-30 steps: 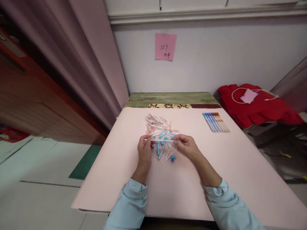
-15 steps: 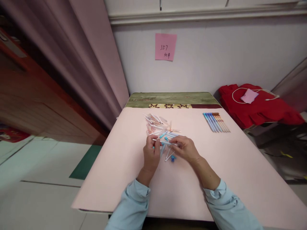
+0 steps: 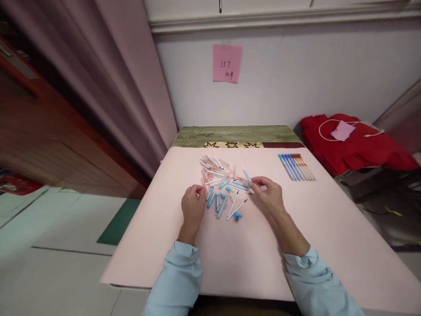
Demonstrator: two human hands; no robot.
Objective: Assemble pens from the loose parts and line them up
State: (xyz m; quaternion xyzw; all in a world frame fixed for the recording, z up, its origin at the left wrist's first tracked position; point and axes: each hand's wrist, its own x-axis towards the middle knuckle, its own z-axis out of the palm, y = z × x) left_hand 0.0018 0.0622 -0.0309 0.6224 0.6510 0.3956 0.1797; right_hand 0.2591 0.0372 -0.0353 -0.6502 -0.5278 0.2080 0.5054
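My right hand [image 3: 269, 195] is closed around a light blue pen barrel [image 3: 247, 175], and a thin white tip sticks out of its upper left end. To the left, my left hand [image 3: 193, 206] has its fingers curled together; whatever may be between them is hidden. Beside those fingertips lies a blue pen part [image 3: 209, 193]. Several more blue barrel pieces [image 3: 221, 207] are on the table between my hands. White refills [image 3: 236, 210] with dark tips lie near a small dark blue cap piece [image 3: 237, 216].
Behind my hands is a loose pile of pinkish clear pen parts and white refills [image 3: 215, 173]. Assembled pens [image 3: 296, 167], blue and brown, lie in a row at the right on the pink-covered table [image 3: 315, 237]. A red cloth [image 3: 358, 149] with a white cable is beyond the right edge.
My hands have moved apart. My right hand has carried the light blue barrel up and right, tilting it more upright, while my left hand has let go of it and shifted left.
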